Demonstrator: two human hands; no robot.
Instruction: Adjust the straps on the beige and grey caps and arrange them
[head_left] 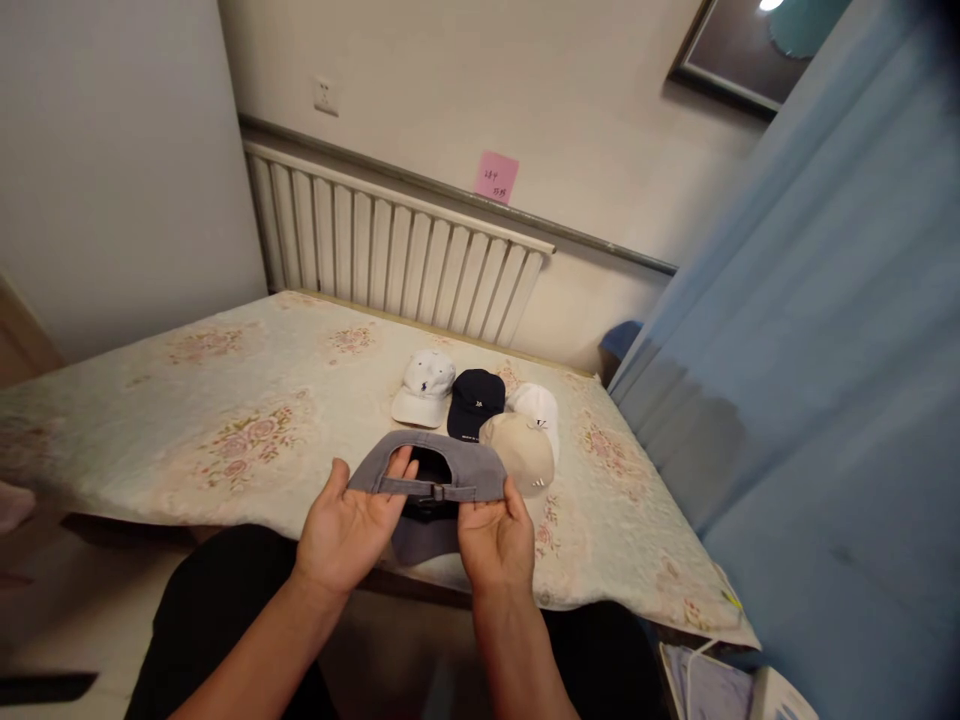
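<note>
A grey baseball cap [450, 462] is held at the near edge of the table, its back strap and buckle facing me. My left hand [352, 530] grips the strap's left end, palm up with fingers curled under the cap. The strap's right end, near the buckle, is pinched by my right hand [495, 540]. Behind the grey cap lie a white cap [424, 388], a dark navy cap [475, 402], a beige cap [519, 450] and another white cap [538, 405].
The table has a pale floral cloth [247, 420]. A white radiator [390, 250] runs along the back wall under a pink sticky note [496, 177]. A blue curtain [810, 350] hangs at the right. Papers [712, 685] lie at the lower right.
</note>
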